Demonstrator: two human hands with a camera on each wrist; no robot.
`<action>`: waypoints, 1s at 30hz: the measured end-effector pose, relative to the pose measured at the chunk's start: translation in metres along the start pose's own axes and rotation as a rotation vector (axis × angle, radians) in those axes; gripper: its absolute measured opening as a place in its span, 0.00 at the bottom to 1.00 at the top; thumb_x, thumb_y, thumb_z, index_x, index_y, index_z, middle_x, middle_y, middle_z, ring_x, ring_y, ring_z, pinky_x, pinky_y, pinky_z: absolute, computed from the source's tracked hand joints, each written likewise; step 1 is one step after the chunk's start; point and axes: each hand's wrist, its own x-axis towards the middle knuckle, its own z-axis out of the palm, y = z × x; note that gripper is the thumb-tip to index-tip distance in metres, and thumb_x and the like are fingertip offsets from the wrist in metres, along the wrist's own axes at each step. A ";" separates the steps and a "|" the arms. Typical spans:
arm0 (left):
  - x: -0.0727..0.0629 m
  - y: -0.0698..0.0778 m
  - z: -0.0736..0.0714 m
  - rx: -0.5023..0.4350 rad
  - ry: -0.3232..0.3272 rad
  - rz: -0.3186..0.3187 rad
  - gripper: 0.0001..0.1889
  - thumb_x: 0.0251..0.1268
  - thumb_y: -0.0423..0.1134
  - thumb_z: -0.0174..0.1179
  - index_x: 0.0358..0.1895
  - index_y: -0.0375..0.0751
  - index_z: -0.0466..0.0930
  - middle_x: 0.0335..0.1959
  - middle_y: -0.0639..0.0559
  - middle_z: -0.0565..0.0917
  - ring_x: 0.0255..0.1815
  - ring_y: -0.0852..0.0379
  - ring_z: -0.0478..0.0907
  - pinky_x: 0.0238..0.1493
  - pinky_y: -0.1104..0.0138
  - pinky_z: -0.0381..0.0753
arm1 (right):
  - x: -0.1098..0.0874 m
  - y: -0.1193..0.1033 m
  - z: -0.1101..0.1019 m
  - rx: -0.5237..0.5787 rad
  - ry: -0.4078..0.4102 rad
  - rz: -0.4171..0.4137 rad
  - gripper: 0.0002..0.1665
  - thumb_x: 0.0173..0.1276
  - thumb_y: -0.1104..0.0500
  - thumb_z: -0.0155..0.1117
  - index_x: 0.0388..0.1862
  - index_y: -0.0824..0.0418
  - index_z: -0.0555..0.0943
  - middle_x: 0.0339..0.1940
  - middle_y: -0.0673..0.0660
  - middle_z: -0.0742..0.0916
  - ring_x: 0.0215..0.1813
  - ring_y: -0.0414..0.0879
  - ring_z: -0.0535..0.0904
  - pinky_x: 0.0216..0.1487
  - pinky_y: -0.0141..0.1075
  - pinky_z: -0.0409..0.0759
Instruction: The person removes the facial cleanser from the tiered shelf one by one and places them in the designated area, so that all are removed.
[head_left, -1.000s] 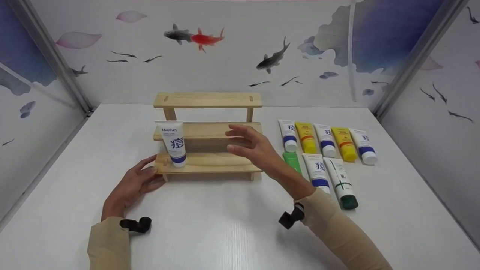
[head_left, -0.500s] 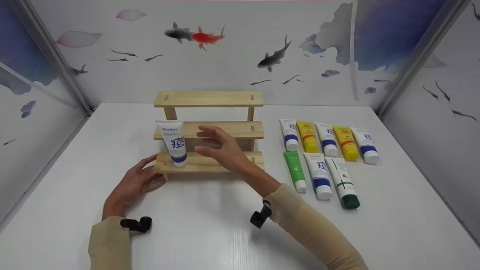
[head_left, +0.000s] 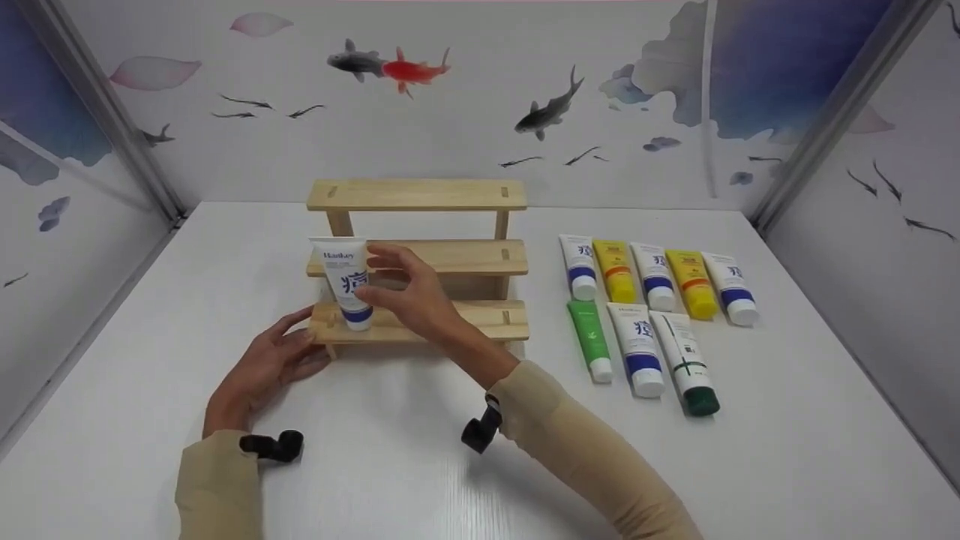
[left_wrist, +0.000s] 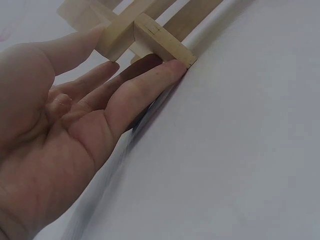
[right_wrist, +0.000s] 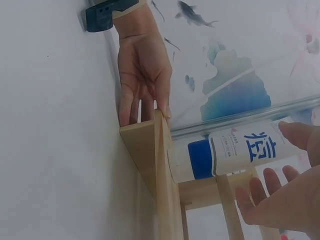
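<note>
A white tube with a blue band (head_left: pixel 341 268) stands cap down at the left end of the lowest step of a three-tier wooden rack (head_left: pixel 469 319). My right hand (head_left: pixel 422 304) is at the tube's right side, thumb overlapping its front and fingers spread toward its back. In the right wrist view the thumb tip meets the tube (right_wrist: pixel 237 152), while the other fingers (right_wrist: pixel 257 190) stand apart from it. My left hand (head_left: pixel 274 366) touches the rack's left end with nearly straight fingers. The left wrist view shows its thumb at the board and a fingertip against the rack's leg (left_wrist: pixel 162 40).
Two rows of tubes lie on the white table (head_left: pixel 375 465) to the right: white-and-blue tubes (head_left: pixel 634 341), yellow tubes (head_left: pixel 691 285), a green tube (head_left: pixel 589 337) and a white tube with a dark green cap (head_left: pixel 684 360). Fish-patterned walls (head_left: pixel 465 135) enclose the table.
My right hand has moved left across the rack, from near its right end to the standing tube. The left hand stays at the rack's left end.
</note>
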 end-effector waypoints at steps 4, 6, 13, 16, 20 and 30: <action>-0.001 0.001 0.001 0.014 0.002 -0.002 0.40 0.76 0.54 0.53 0.82 0.57 0.42 0.81 0.39 0.56 0.76 0.42 0.65 0.66 0.64 0.79 | 0.005 0.003 0.008 -0.013 0.019 0.027 0.36 0.65 0.61 0.71 0.71 0.56 0.71 0.66 0.58 0.80 0.68 0.51 0.76 0.67 0.40 0.81; -0.001 0.001 0.001 0.023 0.001 -0.001 0.40 0.76 0.54 0.53 0.82 0.57 0.42 0.81 0.38 0.57 0.76 0.42 0.66 0.66 0.64 0.79 | 0.008 0.005 0.011 -0.017 0.032 0.034 0.35 0.65 0.61 0.72 0.70 0.56 0.72 0.65 0.57 0.81 0.67 0.50 0.77 0.68 0.41 0.80; -0.002 0.000 0.000 0.021 -0.013 0.032 0.38 0.78 0.52 0.51 0.82 0.54 0.43 0.80 0.36 0.58 0.72 0.49 0.72 0.65 0.65 0.80 | 0.012 0.009 0.021 -0.011 0.078 0.023 0.29 0.65 0.61 0.72 0.65 0.58 0.76 0.60 0.57 0.84 0.62 0.47 0.80 0.66 0.39 0.81; -0.002 -0.001 0.000 0.020 -0.027 0.049 0.38 0.78 0.52 0.51 0.83 0.52 0.41 0.80 0.36 0.58 0.72 0.49 0.72 0.66 0.64 0.80 | 0.013 0.010 0.022 -0.019 0.094 0.013 0.26 0.64 0.63 0.72 0.62 0.59 0.78 0.58 0.58 0.85 0.60 0.47 0.82 0.65 0.38 0.82; -0.002 -0.001 -0.001 0.025 -0.030 0.055 0.38 0.78 0.52 0.50 0.83 0.52 0.42 0.80 0.36 0.57 0.75 0.44 0.68 0.67 0.64 0.79 | 0.011 0.011 0.020 -0.035 0.095 0.013 0.24 0.64 0.64 0.73 0.59 0.59 0.80 0.57 0.57 0.86 0.59 0.48 0.82 0.65 0.40 0.82; -0.002 -0.002 -0.001 0.028 -0.019 0.055 0.37 0.77 0.52 0.52 0.82 0.54 0.45 0.79 0.37 0.59 0.72 0.49 0.72 0.65 0.67 0.80 | -0.006 0.007 -0.002 -0.044 0.072 -0.016 0.23 0.65 0.64 0.71 0.59 0.61 0.79 0.58 0.60 0.85 0.59 0.51 0.83 0.64 0.43 0.83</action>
